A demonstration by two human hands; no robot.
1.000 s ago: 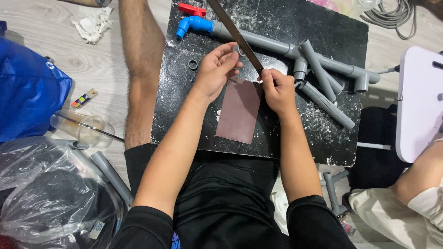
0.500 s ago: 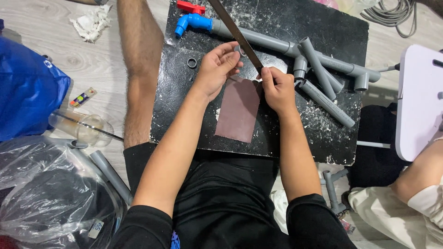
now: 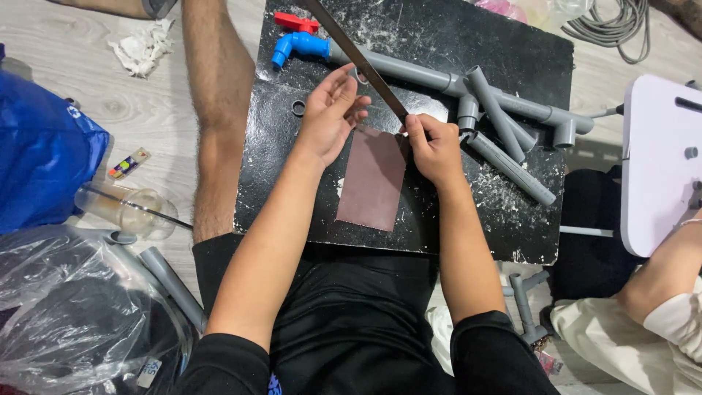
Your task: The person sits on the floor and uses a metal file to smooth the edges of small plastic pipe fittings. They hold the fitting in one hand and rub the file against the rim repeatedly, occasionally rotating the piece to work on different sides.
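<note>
A black board [image 3: 512, 44] lies across my lap, and a reddish-brown sheet of sandpaper [image 3: 373, 183] lies flat on it. My right hand [image 3: 433, 146] is closed on the near end of a long thin metal strip [image 3: 351, 51] at the sandpaper's top right corner. The strip runs up and to the left from that corner. My left hand [image 3: 329, 117] lies just left of the strip with its fingers spread, their tips against it. I cannot tell whether it pinches anything.
On the board lie a grey pipe assembly [image 3: 504, 110] with a blue and red tap [image 3: 296, 40] and a small ring [image 3: 298, 108]. A blue bag [image 3: 40, 157], a clear jar [image 3: 128, 212] and plastic bags [image 3: 66, 322] are at the left. Another person's arm [image 3: 665, 281] and a white stool [image 3: 658, 161] are at the right.
My left hand has uncurled and its fingers have stretched up along the strip, away from the sandpaper's top edge. My right hand has kept its grip in the same place.
</note>
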